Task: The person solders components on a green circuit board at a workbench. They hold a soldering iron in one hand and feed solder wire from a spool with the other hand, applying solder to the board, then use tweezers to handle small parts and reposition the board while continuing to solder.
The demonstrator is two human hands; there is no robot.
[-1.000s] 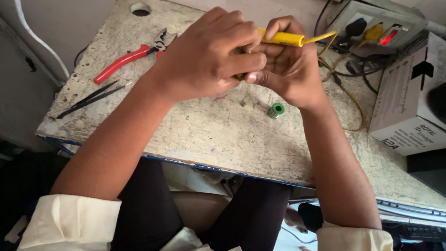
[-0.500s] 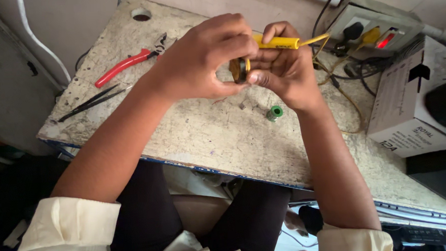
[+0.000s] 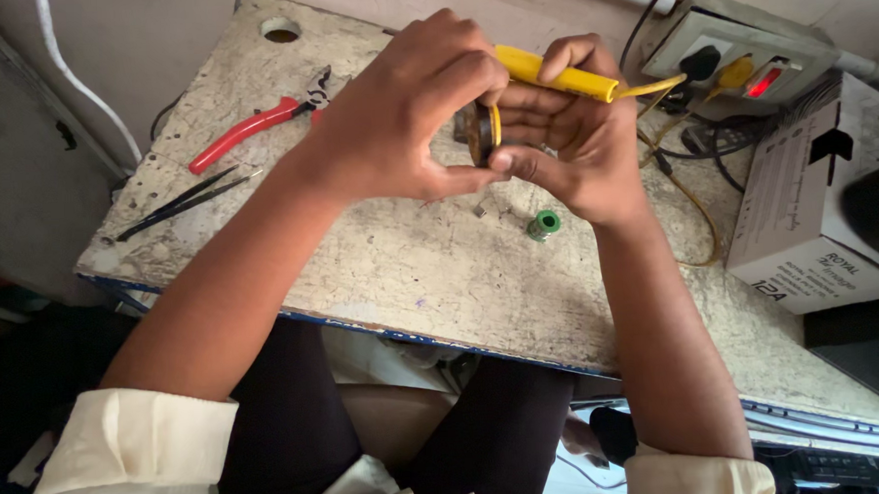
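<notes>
Above the worn worktop my two hands meet. My left hand pinches a small dark round part with a yellow rim between thumb and fingers. My right hand grips a yellow-handled tool across its fingers, and its thumb also presses the round part from below. A yellow cord runs from the tool's end toward the right. The part's far side is hidden by my fingers.
A small green spool lies on the top just below my hands. Red-handled pliers and dark tweezers lie at the left. A wall socket box with plugs and a white carton stand at the right.
My hands have opened slightly and shifted, so the dark round part now shows between them. The yellow tool stays in my right hand.
</notes>
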